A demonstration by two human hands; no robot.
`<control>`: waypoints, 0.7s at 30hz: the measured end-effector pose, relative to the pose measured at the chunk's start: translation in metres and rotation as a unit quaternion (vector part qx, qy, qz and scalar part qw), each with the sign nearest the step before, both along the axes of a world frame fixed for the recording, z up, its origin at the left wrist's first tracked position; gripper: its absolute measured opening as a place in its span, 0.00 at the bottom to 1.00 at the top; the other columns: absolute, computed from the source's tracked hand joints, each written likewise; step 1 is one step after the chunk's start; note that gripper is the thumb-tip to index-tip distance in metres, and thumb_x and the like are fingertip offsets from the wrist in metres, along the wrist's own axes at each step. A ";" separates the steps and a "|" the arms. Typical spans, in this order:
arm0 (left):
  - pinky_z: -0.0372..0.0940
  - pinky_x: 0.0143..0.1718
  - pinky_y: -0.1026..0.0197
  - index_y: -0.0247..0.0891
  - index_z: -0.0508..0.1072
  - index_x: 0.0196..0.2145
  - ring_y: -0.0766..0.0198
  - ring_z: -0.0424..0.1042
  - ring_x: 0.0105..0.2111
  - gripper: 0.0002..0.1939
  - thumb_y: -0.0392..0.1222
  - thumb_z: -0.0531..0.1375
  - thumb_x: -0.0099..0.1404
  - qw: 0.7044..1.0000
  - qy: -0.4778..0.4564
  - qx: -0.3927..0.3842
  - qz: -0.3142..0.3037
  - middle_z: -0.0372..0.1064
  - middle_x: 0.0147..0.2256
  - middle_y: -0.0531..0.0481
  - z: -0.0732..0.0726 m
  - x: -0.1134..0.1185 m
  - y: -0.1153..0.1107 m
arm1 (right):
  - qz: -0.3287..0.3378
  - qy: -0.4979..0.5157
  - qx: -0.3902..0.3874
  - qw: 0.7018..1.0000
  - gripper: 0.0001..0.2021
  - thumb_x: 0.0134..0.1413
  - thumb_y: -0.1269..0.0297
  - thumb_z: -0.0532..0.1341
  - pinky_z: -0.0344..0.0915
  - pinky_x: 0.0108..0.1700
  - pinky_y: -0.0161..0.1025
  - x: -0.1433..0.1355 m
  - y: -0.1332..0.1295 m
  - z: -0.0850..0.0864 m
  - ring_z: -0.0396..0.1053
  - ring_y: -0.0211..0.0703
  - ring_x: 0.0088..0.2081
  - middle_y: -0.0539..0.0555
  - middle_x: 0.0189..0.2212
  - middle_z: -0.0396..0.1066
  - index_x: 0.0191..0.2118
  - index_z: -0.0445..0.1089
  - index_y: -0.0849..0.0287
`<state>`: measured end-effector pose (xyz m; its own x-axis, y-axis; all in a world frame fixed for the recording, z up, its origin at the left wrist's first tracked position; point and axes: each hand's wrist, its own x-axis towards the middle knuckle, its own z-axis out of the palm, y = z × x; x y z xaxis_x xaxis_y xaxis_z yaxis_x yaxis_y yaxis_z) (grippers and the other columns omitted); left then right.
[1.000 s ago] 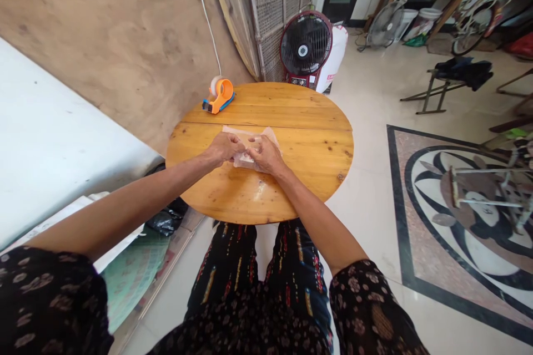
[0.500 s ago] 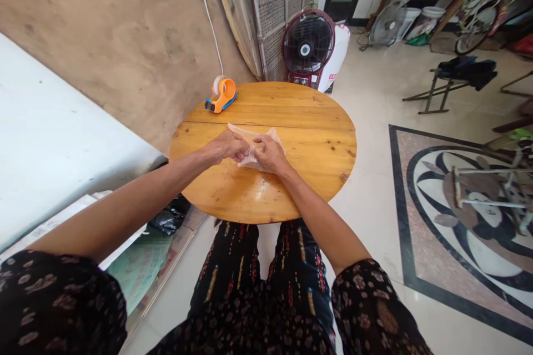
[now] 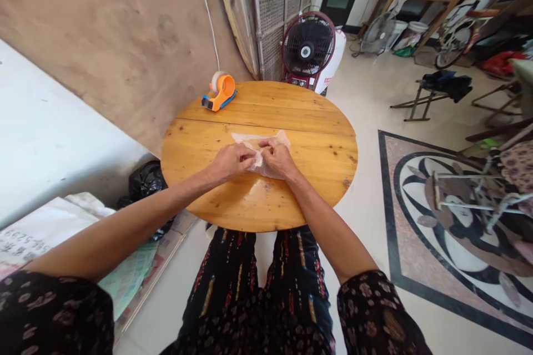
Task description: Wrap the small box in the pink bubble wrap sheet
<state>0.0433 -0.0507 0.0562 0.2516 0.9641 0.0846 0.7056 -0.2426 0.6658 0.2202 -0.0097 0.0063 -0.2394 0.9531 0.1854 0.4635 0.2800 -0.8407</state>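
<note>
A crumpled, see-through sheet of what looks like bubble wrap lies in the middle of the round wooden table. My left hand pinches its near part from the left, thumb and fingers together. From the right, my right hand grips the same sheet with bent fingers, the fingertips of both hands close together. A whitish bunched fold shows between them. Whether anything lies inside the sheet is hidden by my hands. Beyond, near the table's far left edge, stands an orange and blue tape dispenser with a roll of tape.
A dark red fan stands behind the table, beside a white sack. Wooden board lines the left side. Black plastic bags lie at the table's left. On the right are a folding stool and a bicycle.
My hands have shifted slightly, the left one a little to the right, still on the bubble wrap. The sheet's far edge lies a little lower and flatter. The view has turned slightly right.
</note>
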 end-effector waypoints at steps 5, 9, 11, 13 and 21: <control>0.64 0.41 0.57 0.40 0.80 0.34 0.58 0.68 0.37 0.15 0.43 0.54 0.67 0.969 0.056 0.234 -0.055 0.70 0.33 0.45 -0.031 -0.004 0.004 | 0.014 0.021 0.008 1.000 0.14 0.52 0.65 0.55 0.69 0.44 0.42 -0.001 0.001 -0.003 0.73 0.43 0.36 0.53 0.37 0.76 0.42 0.73 0.59; 0.66 0.46 0.55 0.37 0.79 0.37 0.57 0.69 0.42 0.16 0.43 0.52 0.70 0.962 0.019 0.262 -0.077 0.71 0.39 0.41 -0.037 -0.007 0.003 | 0.040 0.064 0.016 0.997 0.15 0.51 0.65 0.56 0.69 0.43 0.41 0.000 0.003 -0.003 0.73 0.43 0.36 0.54 0.34 0.76 0.45 0.70 0.60; 0.66 0.49 0.54 0.37 0.77 0.43 0.56 0.70 0.45 0.15 0.44 0.53 0.69 0.965 0.001 0.243 -0.095 0.72 0.42 0.41 -0.035 -0.011 -0.001 | 0.049 0.078 0.003 0.996 0.16 0.50 0.65 0.56 0.70 0.42 0.41 0.001 0.003 -0.004 0.73 0.42 0.34 0.52 0.31 0.75 0.47 0.68 0.60; 0.64 0.54 0.52 0.37 0.74 0.49 0.53 0.69 0.49 0.18 0.46 0.57 0.65 0.967 -0.002 0.231 -0.110 0.72 0.47 0.41 -0.032 -0.016 -0.007 | 0.056 0.091 -0.013 0.994 0.17 0.50 0.64 0.57 0.70 0.41 0.41 0.001 0.003 -0.003 0.73 0.42 0.33 0.51 0.31 0.75 0.47 0.67 0.60; 0.65 0.54 0.53 0.39 0.72 0.39 0.56 0.73 0.48 0.08 0.40 0.57 0.62 0.972 -0.025 0.232 -0.013 0.75 0.46 0.43 -0.036 -0.018 -0.021 | 0.070 0.097 -0.030 0.992 0.15 0.50 0.64 0.57 0.70 0.41 0.41 0.000 0.002 -0.003 0.73 0.42 0.33 0.52 0.31 0.75 0.45 0.69 0.60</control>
